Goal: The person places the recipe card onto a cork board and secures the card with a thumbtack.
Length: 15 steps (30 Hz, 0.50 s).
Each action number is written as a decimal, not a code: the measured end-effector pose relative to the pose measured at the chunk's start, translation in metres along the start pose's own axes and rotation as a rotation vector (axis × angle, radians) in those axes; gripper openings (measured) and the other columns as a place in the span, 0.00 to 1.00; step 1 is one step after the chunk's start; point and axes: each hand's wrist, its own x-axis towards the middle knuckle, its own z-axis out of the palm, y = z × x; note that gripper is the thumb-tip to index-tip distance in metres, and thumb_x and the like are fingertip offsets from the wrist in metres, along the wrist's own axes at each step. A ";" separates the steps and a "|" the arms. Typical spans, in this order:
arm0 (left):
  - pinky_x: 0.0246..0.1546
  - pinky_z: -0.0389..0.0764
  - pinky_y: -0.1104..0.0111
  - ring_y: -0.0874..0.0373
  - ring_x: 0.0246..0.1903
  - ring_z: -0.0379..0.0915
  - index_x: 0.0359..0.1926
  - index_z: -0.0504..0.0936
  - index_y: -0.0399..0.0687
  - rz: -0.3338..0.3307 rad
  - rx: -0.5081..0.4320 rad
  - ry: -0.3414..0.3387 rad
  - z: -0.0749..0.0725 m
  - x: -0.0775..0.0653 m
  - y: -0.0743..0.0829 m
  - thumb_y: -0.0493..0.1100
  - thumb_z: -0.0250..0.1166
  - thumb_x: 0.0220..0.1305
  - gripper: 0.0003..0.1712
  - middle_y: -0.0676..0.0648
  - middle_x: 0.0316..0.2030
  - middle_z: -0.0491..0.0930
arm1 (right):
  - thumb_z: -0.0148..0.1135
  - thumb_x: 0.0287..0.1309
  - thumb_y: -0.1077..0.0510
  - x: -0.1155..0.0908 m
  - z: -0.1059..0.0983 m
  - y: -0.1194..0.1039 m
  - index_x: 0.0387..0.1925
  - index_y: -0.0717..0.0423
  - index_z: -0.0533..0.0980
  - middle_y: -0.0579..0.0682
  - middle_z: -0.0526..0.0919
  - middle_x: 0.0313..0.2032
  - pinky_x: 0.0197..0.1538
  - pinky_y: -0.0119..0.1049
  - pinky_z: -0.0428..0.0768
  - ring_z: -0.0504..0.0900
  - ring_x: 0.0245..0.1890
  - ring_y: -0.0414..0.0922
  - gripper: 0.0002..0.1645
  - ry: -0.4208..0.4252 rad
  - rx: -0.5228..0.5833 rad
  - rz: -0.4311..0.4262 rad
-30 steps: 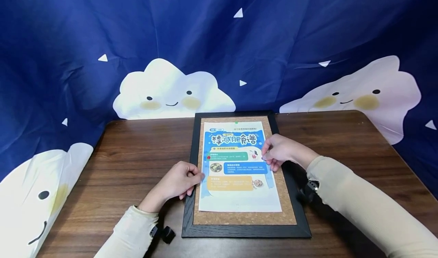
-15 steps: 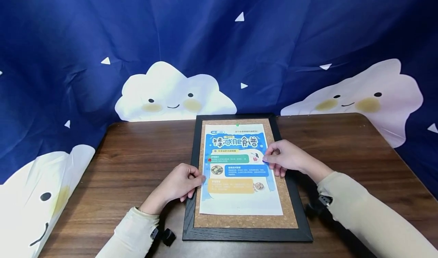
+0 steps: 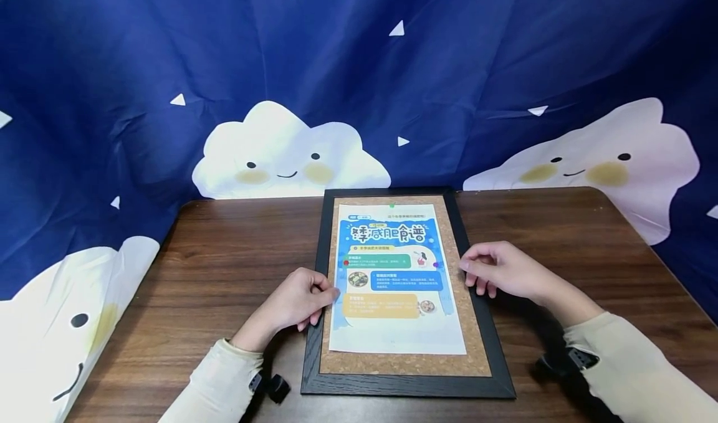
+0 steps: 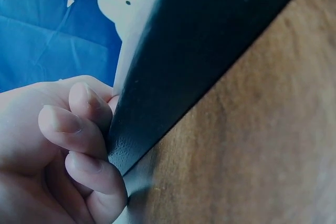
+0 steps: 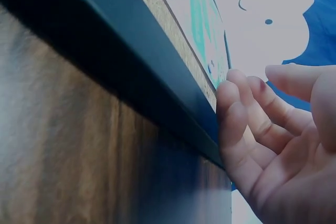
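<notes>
A cork board (image 3: 404,364) with a black frame lies flat on the table, a printed poster (image 3: 392,339) on it. Pushpins mark the poster: green (image 3: 392,205) at the top edge, red (image 3: 346,262) at the left, purple (image 3: 435,265) at the right. My left hand (image 3: 300,298) holds the board's left side, thumb over the poster's edge and other fingers bent against the frame's outer side, as the left wrist view shows. Over the right frame bar hovers my right hand (image 3: 505,270), its fingers loosely curled around nothing; the right wrist view shows its thumb apart from the fingers.
Brown wooden table (image 3: 241,242) surrounds the board. Behind it hangs a blue curtain (image 3: 437,61) with smiling white clouds (image 3: 291,142), reaching down to the table's back edge. A small black wrist camera (image 3: 277,387) hangs under the left sleeve, another (image 3: 552,365) under the right.
My right hand has let go of the purple pushpin at the poster's right edge and moved right, over the frame bar. The left hand keeps its place on the board.
</notes>
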 end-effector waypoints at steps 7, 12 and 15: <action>0.09 0.65 0.73 0.65 0.04 0.62 0.32 0.85 0.46 -0.004 0.014 0.004 0.000 0.000 0.000 0.42 0.64 0.78 0.13 0.53 0.10 0.73 | 0.59 0.80 0.58 -0.015 -0.006 0.011 0.50 0.69 0.80 0.55 0.86 0.33 0.29 0.39 0.86 0.85 0.28 0.44 0.15 0.056 0.023 -0.017; 0.09 0.65 0.73 0.65 0.05 0.62 0.31 0.84 0.47 -0.001 0.017 0.004 0.000 0.001 0.000 0.43 0.64 0.78 0.14 0.54 0.10 0.74 | 0.58 0.81 0.57 -0.023 -0.014 0.019 0.52 0.71 0.80 0.55 0.86 0.33 0.30 0.40 0.87 0.85 0.28 0.44 0.17 0.108 0.036 -0.020; 0.09 0.65 0.73 0.65 0.04 0.62 0.31 0.84 0.47 -0.004 0.019 0.006 0.000 0.001 0.000 0.43 0.64 0.78 0.14 0.54 0.09 0.73 | 0.58 0.82 0.56 -0.026 -0.019 0.024 0.53 0.72 0.79 0.54 0.87 0.33 0.30 0.40 0.87 0.86 0.28 0.45 0.19 0.134 0.051 -0.021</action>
